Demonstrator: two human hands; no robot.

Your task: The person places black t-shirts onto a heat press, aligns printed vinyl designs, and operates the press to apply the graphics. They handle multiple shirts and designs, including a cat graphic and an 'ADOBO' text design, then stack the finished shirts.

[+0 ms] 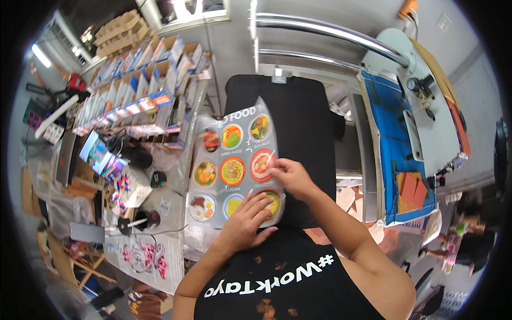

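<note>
A shiny, translucent grey sheet (216,146) printed with several round plates of food lies partly over the left side of a black padded board (306,128). Its upper corner curls up. My left hand (247,220) rests on the sheet's lower part, fingers stretched out across it near the bottom row of pictures. At the sheet's right edge, beside a red plate picture, my right hand (292,177) pinches the film between thumb and fingers. The fingertips of that hand partly cover the edge.
Shelved boxes of upright packets (128,101) stand at the left. Below them are a lit screen (98,152) and a cluttered table. Chrome bars (330,33) cross the far side. A blue panel (391,154) bearing orange pieces (412,192) stands right; another person (469,245) is beyond.
</note>
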